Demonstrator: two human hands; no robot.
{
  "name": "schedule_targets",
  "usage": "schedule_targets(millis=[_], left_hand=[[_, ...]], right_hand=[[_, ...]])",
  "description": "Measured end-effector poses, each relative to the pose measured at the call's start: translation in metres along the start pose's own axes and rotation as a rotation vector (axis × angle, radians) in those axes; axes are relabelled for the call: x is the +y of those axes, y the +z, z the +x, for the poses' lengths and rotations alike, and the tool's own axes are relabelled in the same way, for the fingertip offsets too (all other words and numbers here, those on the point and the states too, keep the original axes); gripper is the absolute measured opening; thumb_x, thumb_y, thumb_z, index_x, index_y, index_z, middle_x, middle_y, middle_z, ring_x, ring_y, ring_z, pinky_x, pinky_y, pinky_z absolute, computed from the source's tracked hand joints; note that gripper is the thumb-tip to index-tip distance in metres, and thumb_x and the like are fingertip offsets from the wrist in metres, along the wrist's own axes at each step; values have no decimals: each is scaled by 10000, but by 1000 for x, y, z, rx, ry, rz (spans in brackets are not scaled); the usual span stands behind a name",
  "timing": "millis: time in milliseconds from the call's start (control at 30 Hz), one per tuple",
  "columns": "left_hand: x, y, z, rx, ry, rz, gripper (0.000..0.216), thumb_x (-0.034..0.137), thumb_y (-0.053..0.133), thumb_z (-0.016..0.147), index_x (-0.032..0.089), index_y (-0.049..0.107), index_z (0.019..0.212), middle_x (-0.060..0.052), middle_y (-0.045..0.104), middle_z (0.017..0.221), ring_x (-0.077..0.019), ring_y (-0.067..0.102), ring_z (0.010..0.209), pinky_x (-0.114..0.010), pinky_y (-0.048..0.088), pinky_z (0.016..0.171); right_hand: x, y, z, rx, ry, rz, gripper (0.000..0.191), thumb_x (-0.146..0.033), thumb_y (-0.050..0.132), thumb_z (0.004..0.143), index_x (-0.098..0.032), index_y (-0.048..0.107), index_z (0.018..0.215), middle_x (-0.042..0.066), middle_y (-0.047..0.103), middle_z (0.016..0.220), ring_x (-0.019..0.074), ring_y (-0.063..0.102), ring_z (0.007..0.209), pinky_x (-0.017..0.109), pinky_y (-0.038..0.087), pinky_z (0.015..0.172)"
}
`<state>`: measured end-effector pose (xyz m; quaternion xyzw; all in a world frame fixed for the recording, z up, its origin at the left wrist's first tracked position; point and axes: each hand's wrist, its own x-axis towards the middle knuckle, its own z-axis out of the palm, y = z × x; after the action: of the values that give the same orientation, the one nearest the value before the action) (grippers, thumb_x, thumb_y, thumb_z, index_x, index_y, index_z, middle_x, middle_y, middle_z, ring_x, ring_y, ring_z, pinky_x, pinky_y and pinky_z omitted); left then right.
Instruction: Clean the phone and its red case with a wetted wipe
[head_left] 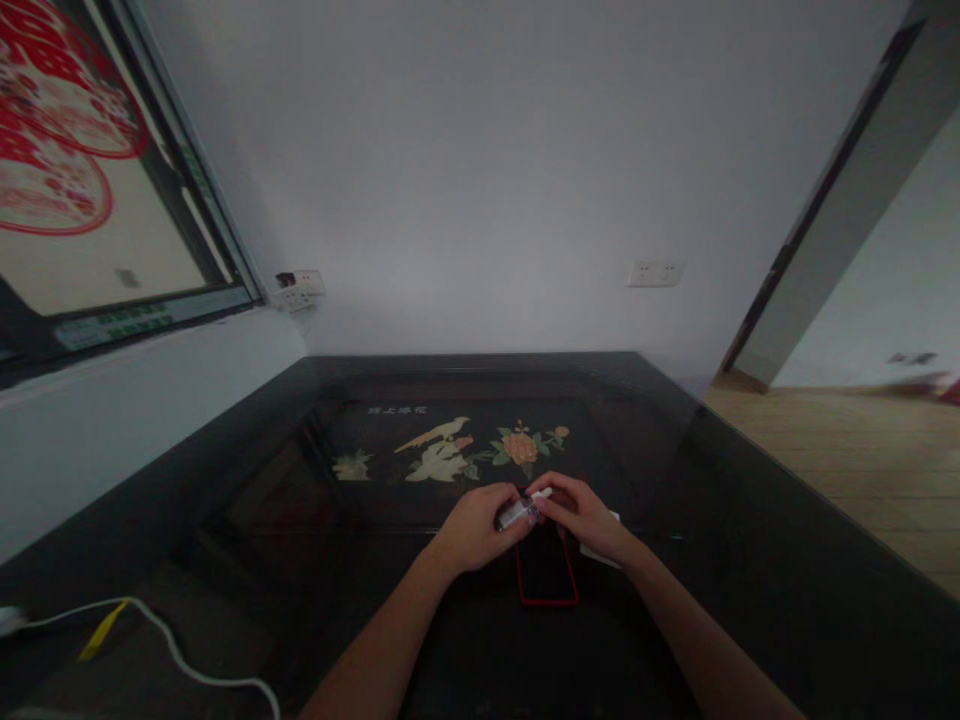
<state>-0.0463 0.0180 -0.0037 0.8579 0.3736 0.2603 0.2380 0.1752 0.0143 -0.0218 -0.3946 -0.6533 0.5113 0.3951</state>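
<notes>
Fingers and thumb of my left hand (480, 528) are closed on a small whitish, partly clear oblong item (514, 514); its exact kind is too small to make out. My right hand (583, 515) meets it from the other side, pinching a short white piece (543, 494) at the item's upper right end. Whether the two pieces are joined cannot be seen. Below both hands a black phone-like slab with a red rim (549, 603) lies flat on the dark glossy table (480, 660). Partly hidden under my right wrist is a flat white thing (600, 556).
A white cable (184, 665) with a yellow tag (103, 630) runs across the table's left front. Bird and flower decoration (442, 455) marks the tabletop beyond my hands. Wall sockets (656, 273) sit above the far edge; a window (112, 200) is on the left.
</notes>
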Motion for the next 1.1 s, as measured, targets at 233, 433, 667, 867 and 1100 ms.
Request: schedule_targets(millis=[233, 433, 667, 867, 1100], left_hand=[[-1, 1, -1, 8, 23, -8, 251, 448, 600, 940, 201, 622, 902, 4, 627, 834, -144, 560, 747, -246, 387, 687], [1, 0, -1, 5, 14, 5, 227, 425, 614, 930, 204, 608, 880, 10, 620, 824, -139, 555, 737, -240, 381, 682], [0, 0, -1, 9, 12, -8, 212, 418, 633, 919, 210, 613, 884, 14, 623, 831, -137, 557, 743, -238, 377, 676], [0, 0, 0, 12, 7, -12, 220, 426, 629, 921, 208, 615, 888, 16, 614, 816, -133, 548, 725, -235, 363, 652], [-1, 1, 0, 7, 19, -3, 228, 431, 632, 916, 206, 615, 886, 5, 622, 831, -144, 562, 746, -241, 377, 676]], right_hand=[[0, -1, 2, -14, -1, 86, 328, -493, 712, 887, -212, 646, 1042, 13, 626, 858, 159, 608, 749, 205, 483, 499], [3, 1, 3, 18, 27, -44, 341, -535, 617, 943, -201, 659, 996, -10, 615, 710, 119, 556, 593, 187, 429, 452], [-1, -2, 2, 4, 56, -6, 339, -508, 655, 921, -194, 658, 1048, -24, 630, 692, 78, 488, 463, 182, 401, 408], [-2, -4, 2, -22, 8, 91, 339, -487, 727, 860, -198, 667, 1028, 14, 647, 831, 148, 614, 701, 205, 485, 484], [-7, -1, 2, 16, 9, 75, 368, -521, 719, 863, -205, 639, 1035, 19, 639, 861, 163, 638, 749, 204, 501, 476]])
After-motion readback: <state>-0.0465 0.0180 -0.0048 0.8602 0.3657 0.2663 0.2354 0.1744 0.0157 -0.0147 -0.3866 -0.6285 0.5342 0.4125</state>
